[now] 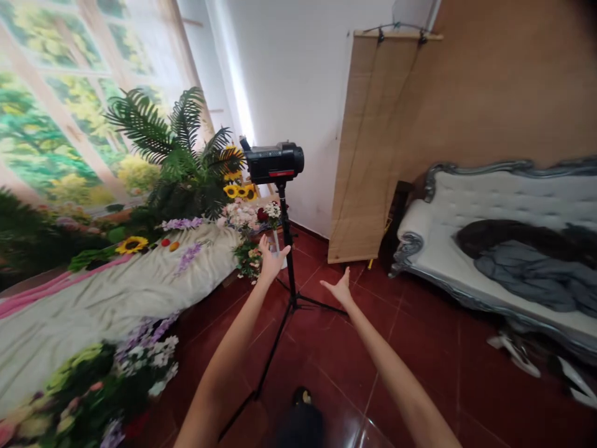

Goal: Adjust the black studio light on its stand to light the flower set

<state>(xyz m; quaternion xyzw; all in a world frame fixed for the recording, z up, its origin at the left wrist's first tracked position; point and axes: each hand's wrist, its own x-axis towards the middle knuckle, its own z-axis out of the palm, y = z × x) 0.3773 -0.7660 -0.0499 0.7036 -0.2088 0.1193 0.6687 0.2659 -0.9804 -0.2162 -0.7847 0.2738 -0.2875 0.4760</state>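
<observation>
A black studio light (pixel 275 163) with a red stripe on its side tops a black tripod stand (pixel 290 274) in front of me. The stand's legs are spread on the floor. My left hand (pixel 273 260) reaches out with fingers apart, its thumb close to the pole; whether it touches the pole I cannot tell. To the right of the pole, my right hand (pixel 340 288) is also spread, apart from the stand. Neither hand holds anything.
Cream cloth (pixel 205 280) with artificial flowers and a sunflower (pixel 132 244) lies at left, beside a palm plant (pixel 180 146). A bamboo blind (pixel 364 149) hangs ahead. A white tufted sofa (pixel 466 261) with dark clothing stands right, shoes (pixel 517 353) below it.
</observation>
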